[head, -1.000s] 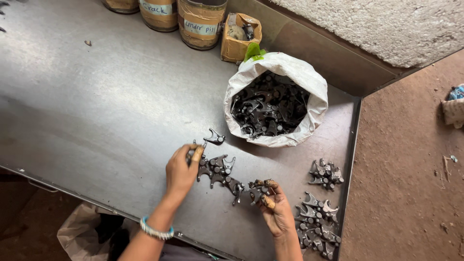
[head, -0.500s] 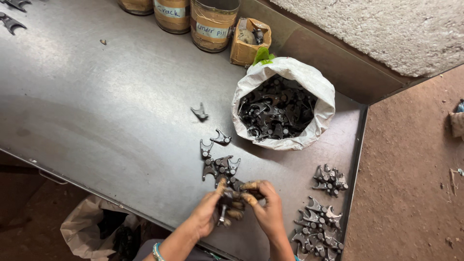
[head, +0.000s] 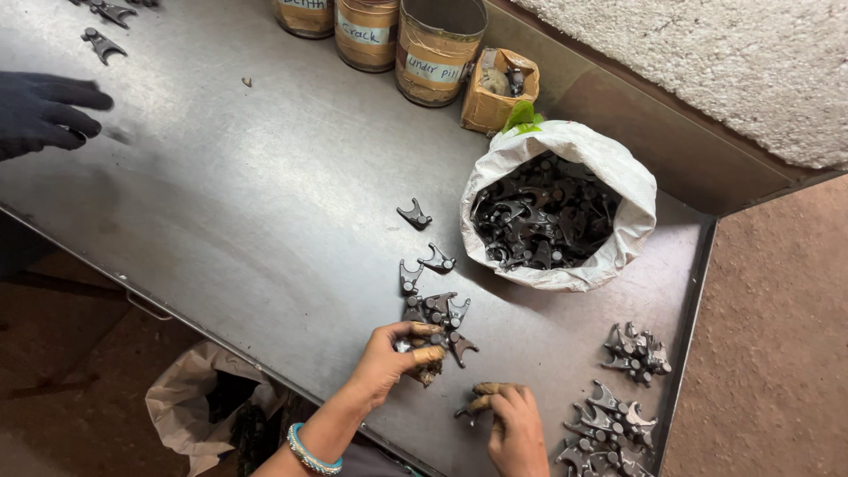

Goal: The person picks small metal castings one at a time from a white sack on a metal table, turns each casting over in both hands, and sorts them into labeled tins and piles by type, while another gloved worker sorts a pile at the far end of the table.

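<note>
Head view: two hands (head: 459, 389), three jars (head: 367, 34).

A grey sheet-metal table (head: 221, 203) with a raised rim is set against a rough, pale plastered wall (head: 707, 62). Reddish-brown earthen floor (head: 777, 336) is seen to the right and below the table edge. Soft daylight is reflected off the metal surface

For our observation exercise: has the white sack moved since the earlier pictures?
No. The sack still sits just beside the cardboard box, as before.
</note>
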